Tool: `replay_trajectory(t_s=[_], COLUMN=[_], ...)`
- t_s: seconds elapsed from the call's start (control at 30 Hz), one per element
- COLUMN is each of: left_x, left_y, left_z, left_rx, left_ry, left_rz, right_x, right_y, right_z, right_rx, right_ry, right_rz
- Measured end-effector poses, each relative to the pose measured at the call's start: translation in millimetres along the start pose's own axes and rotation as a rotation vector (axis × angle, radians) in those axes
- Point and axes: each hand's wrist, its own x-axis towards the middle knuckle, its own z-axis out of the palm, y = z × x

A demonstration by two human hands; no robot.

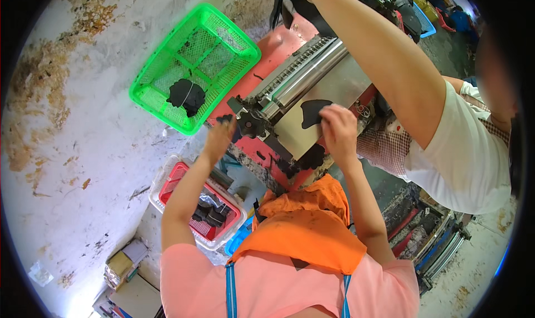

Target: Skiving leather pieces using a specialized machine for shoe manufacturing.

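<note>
A red roller machine (pixel 281 45) with a grey metal feed plate (pixel 334 89) stands in front of me. My right hand (pixel 338 130) presses a black curved cut piece (pixel 312 113) flat on the plate. My left hand (pixel 220 137) grips a small black part (pixel 225 119) at the machine's left end, next to a black knob (pixel 251 126). More black pieces (pixel 311 157) hang at the plate's front edge. My orange apron (pixel 304 229) covers my lap.
A green mesh basket (pixel 223 23) holding a bundle of black pieces (pixel 186 96) lies on the stained floor. A red and white basket (pixel 174 181) sits by my left knee. Another person's arm (pixel 384 50) in a white sleeve reaches over the machine from the right.
</note>
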Motion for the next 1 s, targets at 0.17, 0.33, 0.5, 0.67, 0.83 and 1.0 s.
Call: replay_trajectory(t_s=[0.17,0.33,0.5,0.67,0.83,1.0], left_x=[8,125,201,196,94,-37], left_y=[16,7,82,61,17,22], left_z=[-40,-109,-106,-120,-99,38], left_rx=[-0.287,-0.863,-0.939,-0.907,-0.217,-0.131], left_ry=[-0.059,0.123,-0.631,-0.241,0.724,0.121], left_rz=[-0.019,-0.053,0.097,-0.078,-0.115,0.042], right_x=[-25,-1,8,-108,-124,-124], right_y=[-7,-10,-11,12,2,-1], right_z=[-25,-4,3,19,63,85], right_rx=[-0.170,-0.122,0.006,0.100,-0.189,-0.166], right_ry=[-0.269,-0.278,-0.067,-0.334,-0.427,-0.448], right_rz=[-0.132,-0.161,-0.144,0.321,0.040,0.059])
